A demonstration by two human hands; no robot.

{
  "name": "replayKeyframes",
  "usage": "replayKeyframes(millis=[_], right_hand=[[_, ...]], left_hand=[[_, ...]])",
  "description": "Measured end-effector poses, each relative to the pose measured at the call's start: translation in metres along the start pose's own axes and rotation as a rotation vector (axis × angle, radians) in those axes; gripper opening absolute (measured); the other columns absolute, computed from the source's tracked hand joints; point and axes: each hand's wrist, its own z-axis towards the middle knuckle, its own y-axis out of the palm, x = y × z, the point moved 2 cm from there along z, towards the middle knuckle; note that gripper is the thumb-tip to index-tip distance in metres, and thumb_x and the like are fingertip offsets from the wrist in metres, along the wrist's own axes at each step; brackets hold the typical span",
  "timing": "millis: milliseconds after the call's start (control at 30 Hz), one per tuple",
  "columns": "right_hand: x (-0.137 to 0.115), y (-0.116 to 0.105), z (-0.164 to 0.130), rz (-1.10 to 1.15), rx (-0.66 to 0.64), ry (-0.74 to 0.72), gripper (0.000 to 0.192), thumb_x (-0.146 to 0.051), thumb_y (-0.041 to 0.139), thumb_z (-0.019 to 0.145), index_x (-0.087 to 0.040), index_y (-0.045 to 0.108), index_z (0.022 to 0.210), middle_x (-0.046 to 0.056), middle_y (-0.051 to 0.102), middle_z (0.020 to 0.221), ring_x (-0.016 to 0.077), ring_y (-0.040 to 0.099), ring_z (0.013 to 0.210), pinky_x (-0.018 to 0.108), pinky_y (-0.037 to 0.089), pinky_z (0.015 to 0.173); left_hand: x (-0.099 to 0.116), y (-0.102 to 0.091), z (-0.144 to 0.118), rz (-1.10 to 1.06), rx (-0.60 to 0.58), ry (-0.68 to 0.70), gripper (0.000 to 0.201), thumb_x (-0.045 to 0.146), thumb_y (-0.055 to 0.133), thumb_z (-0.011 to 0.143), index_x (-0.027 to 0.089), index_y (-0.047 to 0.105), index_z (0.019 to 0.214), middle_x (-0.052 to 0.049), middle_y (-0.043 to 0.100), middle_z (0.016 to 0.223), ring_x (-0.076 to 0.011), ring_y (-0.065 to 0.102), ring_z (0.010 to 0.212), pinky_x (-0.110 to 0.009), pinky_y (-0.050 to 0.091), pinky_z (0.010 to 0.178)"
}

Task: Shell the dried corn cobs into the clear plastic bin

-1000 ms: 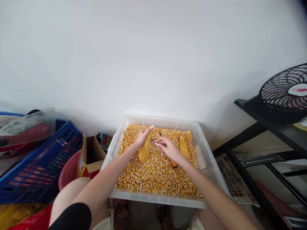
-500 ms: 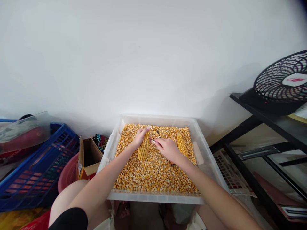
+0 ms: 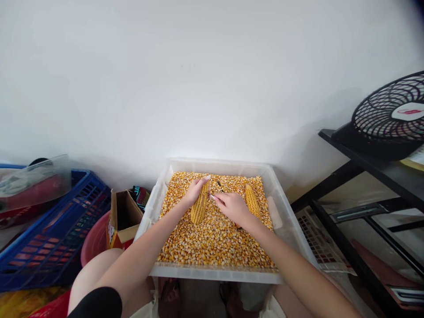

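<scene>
A clear plastic tray point(image 3: 285, 225) full of loose yellow corn kernels point(image 3: 212, 240) sits in front of me. My left hand point(image 3: 195, 191) grips a dried corn cob point(image 3: 200, 206) that lies on the kernels. My right hand point(image 3: 232, 206) holds a thin pointed tool point(image 3: 219, 184) with an orange handle, its tip close to the cob. A second corn cob point(image 3: 251, 201) lies on the kernels just right of my right hand.
A blue plastic crate point(image 3: 49, 229) with a clear lid stands at the left, beside a pink basin point(image 3: 92, 240) and an open cardboard box point(image 3: 123, 216). A black shelf frame point(image 3: 364, 172) with a black fan point(image 3: 391, 115) stands at the right. A white wall rises behind.
Both hands stay on the cob and the tool, with only small shifts. The view has swung slightly, so the tray and fan sit a little differently in the frame.
</scene>
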Motion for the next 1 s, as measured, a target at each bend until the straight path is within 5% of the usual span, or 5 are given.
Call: replayKeyframes(millis=[367,700,1000], right_hand=[[-0.019,-0.001,-0.004,-0.287,-0.133,-0.012,0.036,-0.025,0.025,0.094,-0.015,0.060,0.095,0.011,0.066,0.084,0.0187,0.062,0.079,0.026,0.041,0.065],[-0.017,-0.009,-0.005,-0.242,-0.148,0.031,0.039,-0.028,0.025,0.094,-0.017,0.062,0.090,0.009,0.068,0.085,0.0172,0.063,0.077,0.026,0.042,0.067],[-0.023,-0.004,-0.004,-0.291,-0.132,0.032,0.034,-0.022,0.026,0.093,-0.015,0.060,0.093,0.011,0.067,0.084,0.0190,0.063,0.078,0.027,0.043,0.064]], left_hand=[[-0.003,0.006,0.000,0.256,0.085,0.124,0.043,0.054,0.049,0.073,0.018,0.038,0.053,0.005,0.034,0.047,-0.0095,0.036,0.049,-0.022,0.030,0.048],[-0.003,0.005,0.001,0.161,0.057,0.040,0.041,0.055,0.050,0.071,0.017,0.047,0.056,0.002,0.045,0.047,-0.0132,0.045,0.051,-0.025,0.037,0.052],[-0.003,0.005,0.002,0.209,0.069,0.076,0.043,0.056,0.049,0.072,0.017,0.044,0.055,0.003,0.041,0.048,-0.0116,0.041,0.051,-0.024,0.035,0.052]])
